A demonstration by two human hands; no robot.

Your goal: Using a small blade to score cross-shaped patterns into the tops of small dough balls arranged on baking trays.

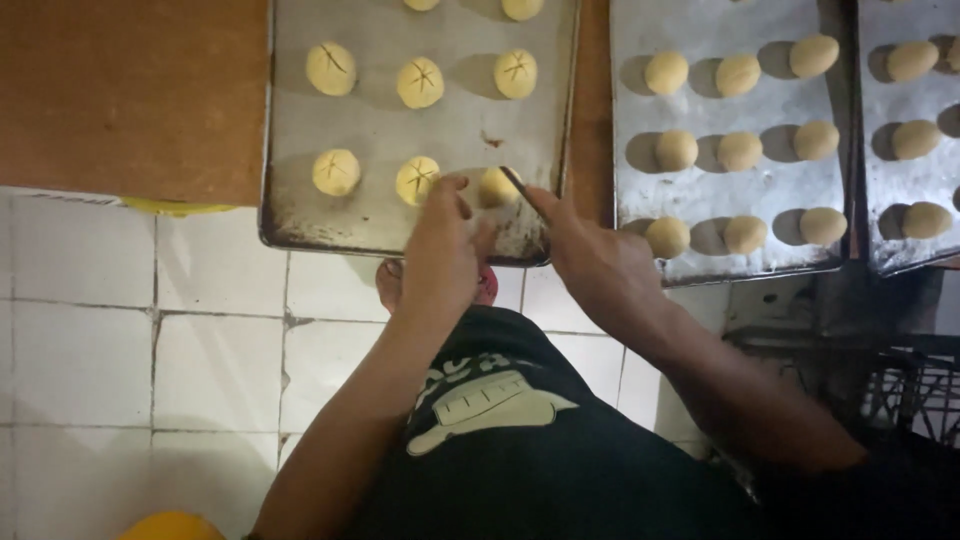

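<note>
Left hand [440, 235] fingers pinch a dough ball [494, 187] on the tray [300, 215]; right hand [590, 255] fingers grip a blade [518, 181] touching it.

A bakery kitchen: dough-filled baking trays [700, 120] above tiled floor [130, 340].

Brown wooden table top [130, 90] up and to the left of the left hand [440, 250]. White floor tiles [90, 330] below and left of it, with grey lines in between and some dirty marks. A round yellow thing [170, 525] far down on the floor. Black crate [900, 385] with holes, below and right of the right hand [600, 265]. Dim light, darkest on that side.
</note>
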